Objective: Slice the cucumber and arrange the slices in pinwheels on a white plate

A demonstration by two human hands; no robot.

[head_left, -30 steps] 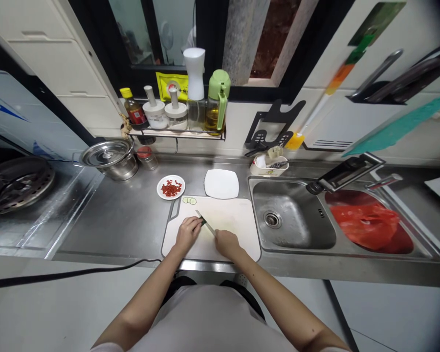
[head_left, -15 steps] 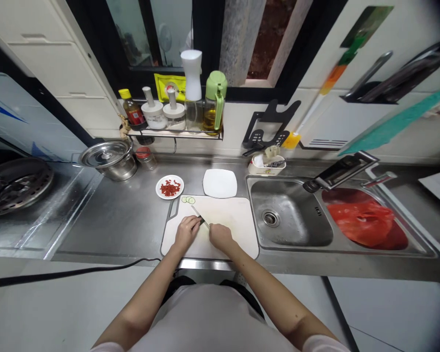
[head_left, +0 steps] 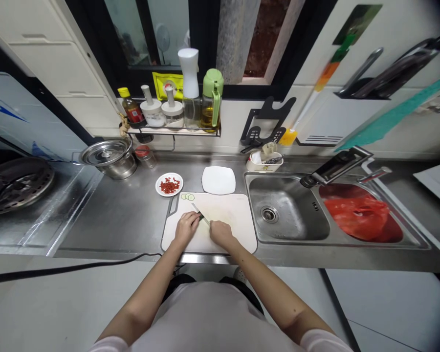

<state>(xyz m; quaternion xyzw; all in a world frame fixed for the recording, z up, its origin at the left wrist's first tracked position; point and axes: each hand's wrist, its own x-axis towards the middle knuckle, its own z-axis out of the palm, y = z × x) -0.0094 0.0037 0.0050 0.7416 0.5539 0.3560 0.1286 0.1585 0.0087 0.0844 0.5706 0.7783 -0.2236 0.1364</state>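
My right hand (head_left: 222, 233) is closed round the handle of a kitchen knife (head_left: 206, 220), whose blade points up and left across the white cutting board (head_left: 238, 215). My left hand (head_left: 186, 228) is closed on a dark green piece of cucumber (head_left: 201, 215) right beside the blade. Most of that piece is hidden under the fingers. A few thin pale green cucumber slices (head_left: 187, 197) lie at the board's upper left corner. Just beyond the board are a small white plate (head_left: 157, 187) with chopped red pieces (head_left: 169, 185) and a white square plate (head_left: 218, 180).
Right of the board is a steel double sink (head_left: 289, 210) with a faucet (head_left: 337, 166) and a red plastic bag (head_left: 359, 217). A lidded pot (head_left: 112, 159) and a jar (head_left: 145, 156) stand at the left rear. Seasoning bottles fill a wall shelf (head_left: 174, 132).
The view has shifted slightly, so the sink and wall items sit a little further left and higher. Both hands keep their hold on the knife and the cucumber, almost unmoved.
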